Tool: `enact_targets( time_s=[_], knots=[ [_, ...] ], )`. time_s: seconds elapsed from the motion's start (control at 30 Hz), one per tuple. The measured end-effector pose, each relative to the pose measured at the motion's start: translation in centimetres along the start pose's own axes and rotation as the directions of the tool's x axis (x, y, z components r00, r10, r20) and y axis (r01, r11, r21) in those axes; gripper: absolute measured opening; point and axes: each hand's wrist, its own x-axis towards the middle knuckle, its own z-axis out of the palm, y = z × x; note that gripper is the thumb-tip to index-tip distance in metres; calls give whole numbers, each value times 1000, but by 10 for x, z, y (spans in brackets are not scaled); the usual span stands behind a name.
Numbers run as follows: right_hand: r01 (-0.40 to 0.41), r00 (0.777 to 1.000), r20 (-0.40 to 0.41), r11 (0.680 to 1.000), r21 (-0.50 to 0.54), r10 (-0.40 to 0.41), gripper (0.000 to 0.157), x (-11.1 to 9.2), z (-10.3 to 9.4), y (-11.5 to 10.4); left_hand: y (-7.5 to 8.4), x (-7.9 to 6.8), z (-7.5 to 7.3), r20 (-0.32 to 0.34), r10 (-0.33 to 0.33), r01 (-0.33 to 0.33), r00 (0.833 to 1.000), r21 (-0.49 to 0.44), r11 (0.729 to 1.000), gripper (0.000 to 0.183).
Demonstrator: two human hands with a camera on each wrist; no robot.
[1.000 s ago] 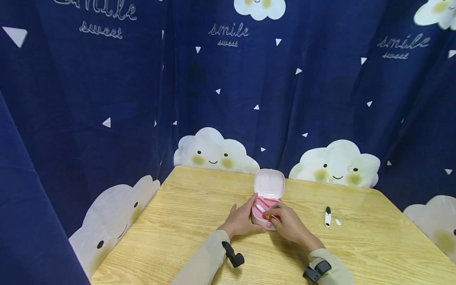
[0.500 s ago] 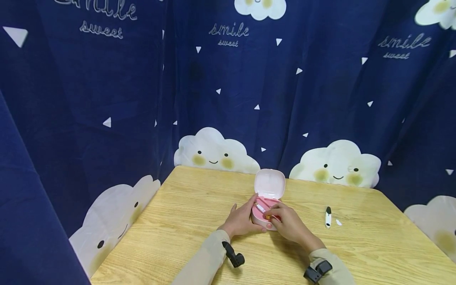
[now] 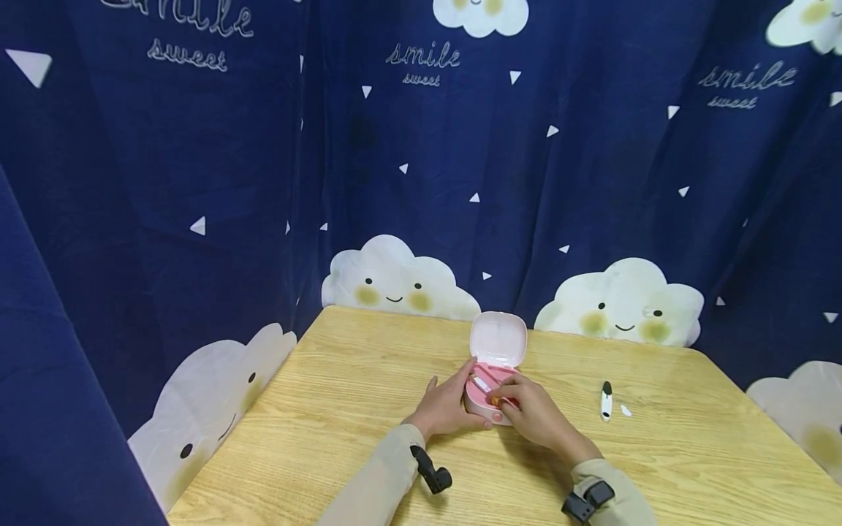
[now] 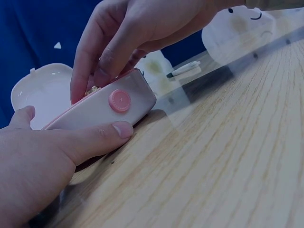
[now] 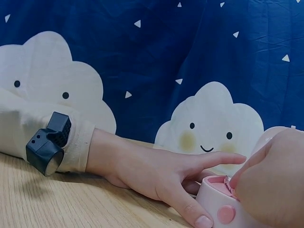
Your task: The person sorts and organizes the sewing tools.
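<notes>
A small pale pink box (image 3: 488, 415) with a round pink button (image 4: 120, 100) on its front stands on the table. Its lid (image 3: 498, 339) is raised at the back. Inside lies a pink insert with raised strips and a small white piece (image 3: 482, 383). My left hand (image 3: 444, 407) grips the box from the left, thumb along the front and a finger by the left rim. Over the box's right part, my right hand (image 3: 531, 413) pinches a small gold-coloured thing (image 4: 92, 90) inside it. The fingertips hide most of that thing, so its kind does not show.
A white pen-like tool with a dark tip (image 3: 606, 402) lies on the wooden table (image 3: 368, 365) to the right of the box. Beside it is a tiny white piece (image 3: 626, 410). A dark blue curtain (image 3: 408, 190) with clouds hangs behind the table.
</notes>
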Motion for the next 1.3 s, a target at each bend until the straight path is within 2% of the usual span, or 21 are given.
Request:
enact_targets(
  time_s=[0.23, 0.6, 0.9, 1.1, 1.3],
  knots=[
    [-3, 1000, -4, 1000, 6, 3, 24, -1, 1, 0, -1, 0, 0, 5, 0, 0, 1000, 7, 1000, 122],
    [-26, 998, -58, 997, 71, 30, 28, -1, 3, 0, -2, 1, 2, -7, 13, -13, 1000, 8, 1000, 122],
    [-157, 985, -54, 985, 72, 161, 24, -1, -8, 0, -2, 1, 1, -6, 14, -14, 1000, -1, 1000, 123],
    [-136, 982, -128, 989, 54, 141, 23, -3, -18, 9, -2, 1, 1, -1, 10, -10, 1000, -6, 1000, 123],
    [-148, 967, -203, 988, 40, 153, 23, -7, -27, 21, -2, 0, 1, -2, 13, -13, 1000, -7, 1000, 125]
  ],
)
